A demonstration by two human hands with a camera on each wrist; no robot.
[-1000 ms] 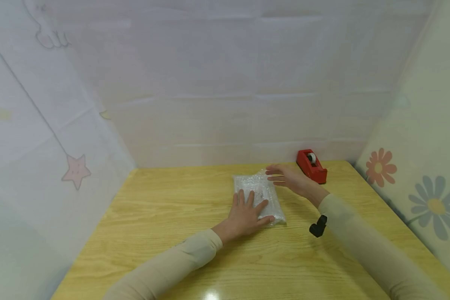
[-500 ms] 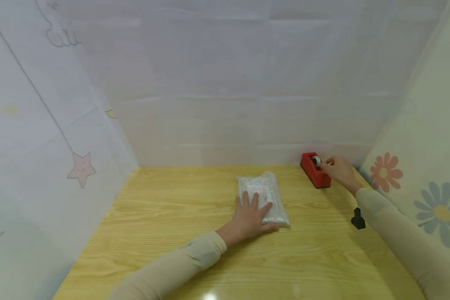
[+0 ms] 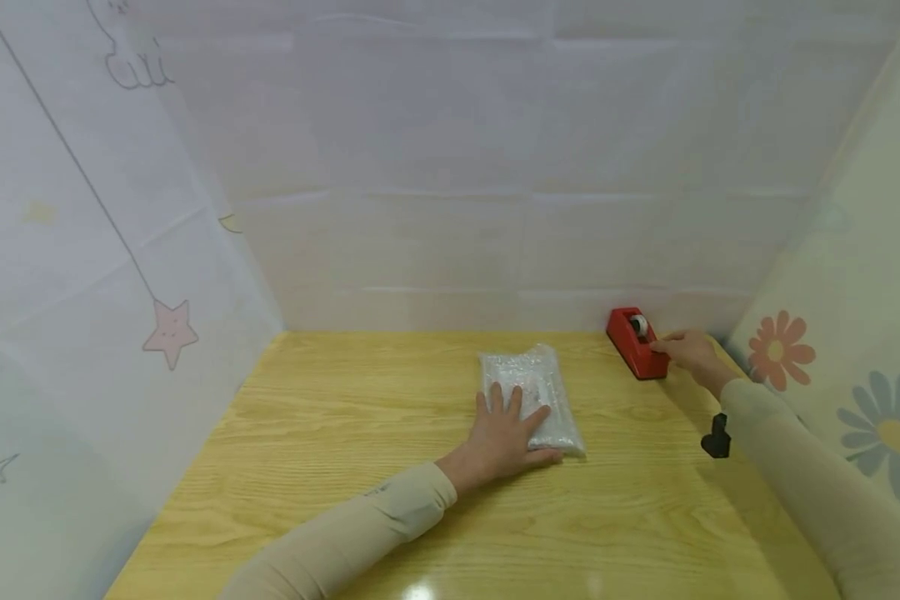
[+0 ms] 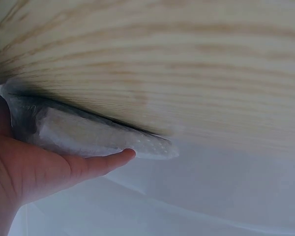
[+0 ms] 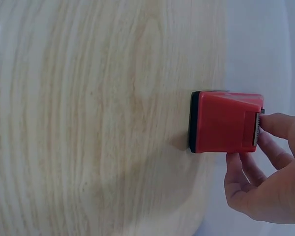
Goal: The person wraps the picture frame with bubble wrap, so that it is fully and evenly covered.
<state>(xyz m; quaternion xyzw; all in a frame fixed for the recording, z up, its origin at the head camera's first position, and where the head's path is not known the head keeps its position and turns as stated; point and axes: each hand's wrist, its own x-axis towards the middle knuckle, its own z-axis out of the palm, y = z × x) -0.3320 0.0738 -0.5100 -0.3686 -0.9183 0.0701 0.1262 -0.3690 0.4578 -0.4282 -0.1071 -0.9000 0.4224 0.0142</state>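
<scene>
My left hand [image 3: 498,437] rests with spread, straight fingers on a flat package in clear bubble wrap [image 3: 557,412]. In the left wrist view, the thumb [image 4: 101,164] lies along the edge of the bubble-wrap package [image 4: 73,132]. At the back right, my right hand [image 3: 693,354] grips the front end of a red tape dispenser [image 3: 640,354]. The right wrist view shows curled fingers [image 5: 233,179] at the side of the dispenser [image 5: 223,123], with other fingertips at its toothed cutter [image 5: 256,129]. Whether they pinch the tape's end cannot be made out.
A white tape roll [image 3: 640,325] sits inside the dispenser. The wooden table [image 3: 360,400] meets a pale cloth backdrop [image 3: 435,250] at the back, with printed cloth walls on the left and right. A black wrist mount [image 3: 716,437] hangs from the right sleeve.
My right hand has left the bubble-wrap package and moved right to the tape dispenser, then slid from its roll toward the cutter. The left hand stays on the package.
</scene>
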